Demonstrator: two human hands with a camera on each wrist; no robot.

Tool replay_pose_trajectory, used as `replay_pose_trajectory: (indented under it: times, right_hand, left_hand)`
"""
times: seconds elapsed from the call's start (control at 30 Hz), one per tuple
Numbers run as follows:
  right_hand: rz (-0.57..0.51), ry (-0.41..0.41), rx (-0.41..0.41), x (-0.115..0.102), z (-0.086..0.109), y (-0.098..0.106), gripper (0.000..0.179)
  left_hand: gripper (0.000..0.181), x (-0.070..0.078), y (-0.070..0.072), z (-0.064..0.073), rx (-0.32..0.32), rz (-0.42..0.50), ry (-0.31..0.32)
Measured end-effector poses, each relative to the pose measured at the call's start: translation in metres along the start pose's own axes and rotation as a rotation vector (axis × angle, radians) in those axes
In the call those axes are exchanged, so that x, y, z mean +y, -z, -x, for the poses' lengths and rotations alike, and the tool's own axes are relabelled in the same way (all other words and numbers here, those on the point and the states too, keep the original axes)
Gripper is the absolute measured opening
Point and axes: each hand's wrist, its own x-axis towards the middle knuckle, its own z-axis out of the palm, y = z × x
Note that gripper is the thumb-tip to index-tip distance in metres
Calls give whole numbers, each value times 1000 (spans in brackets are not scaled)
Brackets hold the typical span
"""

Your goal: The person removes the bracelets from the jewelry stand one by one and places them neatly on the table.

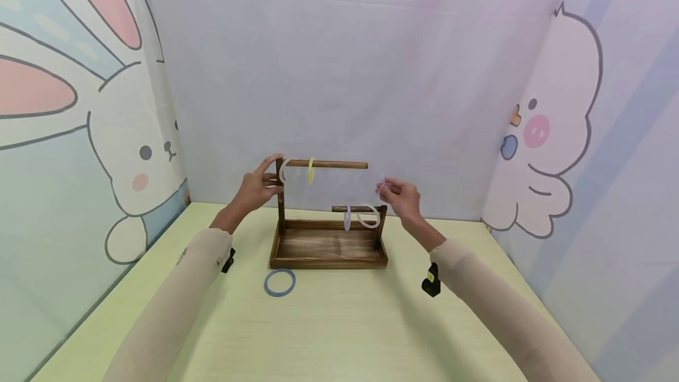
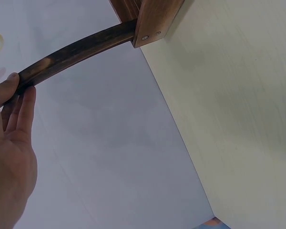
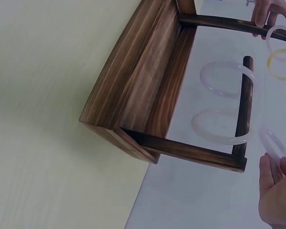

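Observation:
A dark wooden rack (image 1: 329,263) has a tray base, a tall post at left and a short post at right. My left hand (image 1: 253,190) grips the top of the tall post (image 2: 81,51), thumb on one side and fingers on the other. Between thumb and fingertips my right hand (image 1: 401,196) pinches a pale lilac ring (image 3: 270,143), just right of the upper rod's free end. On the upper rod (image 1: 342,164) hang a whitish ring (image 1: 283,172) and a yellow ring (image 1: 311,172). The lower rod (image 1: 338,209) carries a lilac ring (image 1: 347,220) and a whitish ring (image 1: 378,217).
A blue ring (image 1: 266,289) lies flat on the pale yellow table (image 1: 339,329), in front of the tray's left corner. Fabric walls with a cartoon rabbit (image 1: 122,158) at left and a cartoon bird (image 1: 567,93) at right enclose the table.

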Motion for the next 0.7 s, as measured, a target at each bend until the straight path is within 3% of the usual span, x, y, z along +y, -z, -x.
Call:
replay_pose_trajectory:
  times: [0.7]
  right_hand:
    - [-11,-39,-164,-13,32,-28,41]
  left_hand:
    - [92,1,1,0,-4,2,1]
